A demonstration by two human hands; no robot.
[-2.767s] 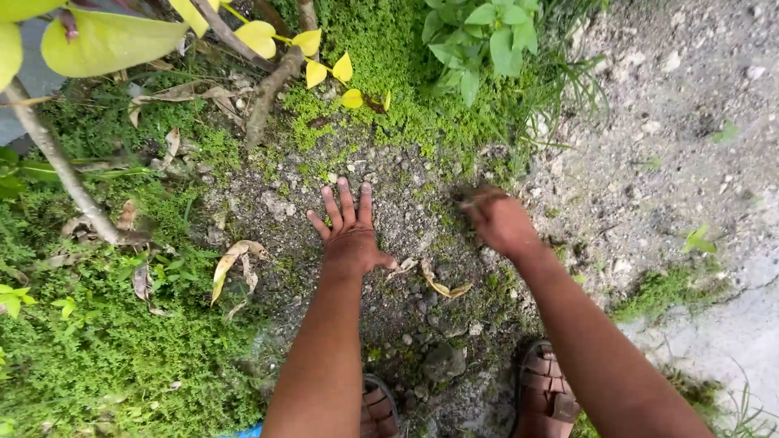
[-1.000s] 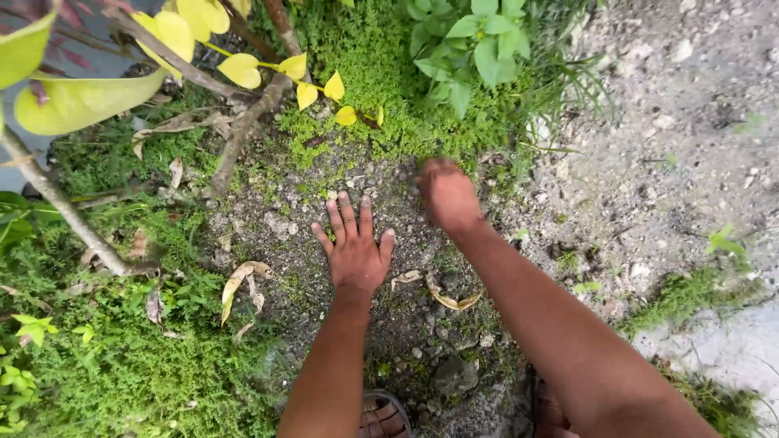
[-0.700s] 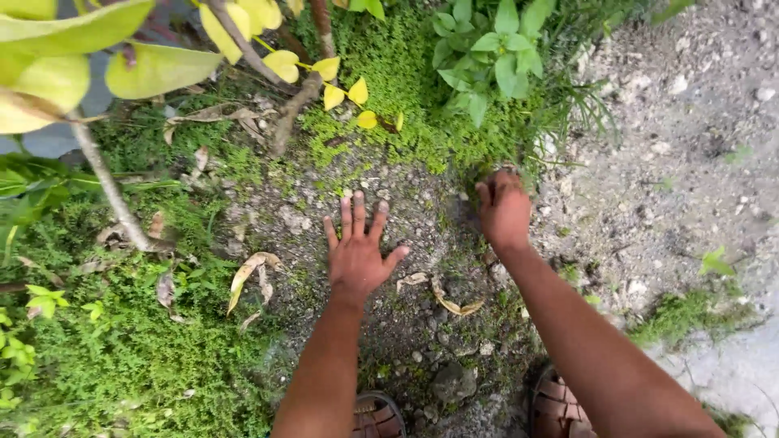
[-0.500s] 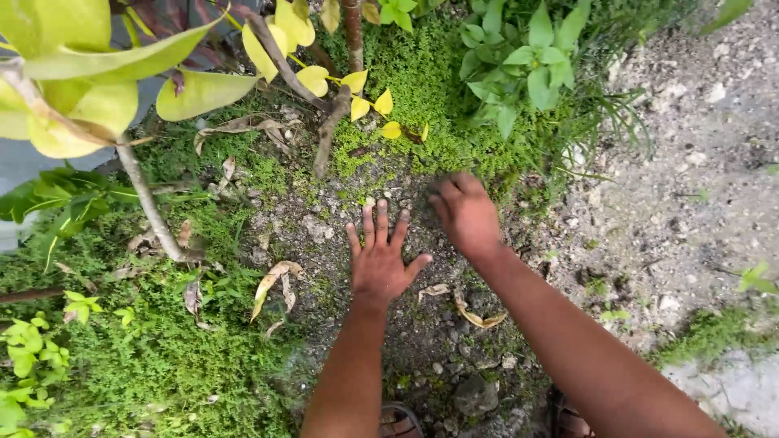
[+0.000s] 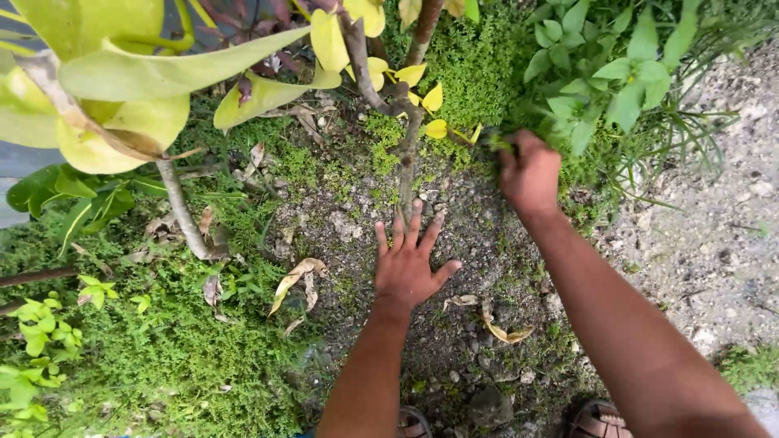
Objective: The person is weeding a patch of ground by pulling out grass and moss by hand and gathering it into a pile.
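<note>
Your right fingers (image 5: 510, 154) are curled shut at the edge of the low green mat (image 5: 462, 73), closed on a small tuft of it beside the yellow leaves (image 5: 434, 101); how much they grip you cannot tell, since the knuckles hide the tips. Half a second ago this right hand (image 5: 531, 174) hung over the bare gravelly soil (image 5: 479, 243) next to your left; now it has reached further up and out, into the growth under the broad-leaved weed (image 5: 604, 81). So the pulling has moved from the cleared patch to its far green border. Your left fingers (image 5: 410, 227) stay spread wide and flat on the soil, holding nothing, the left hand (image 5: 410, 268) bracing you just below the thin woody stem (image 5: 406, 154). Dry leaves (image 5: 296, 280) lie to its left and one more (image 5: 503, 328) near your right forearm. Your sandals (image 5: 596, 420) show at the bottom edge.
</note>
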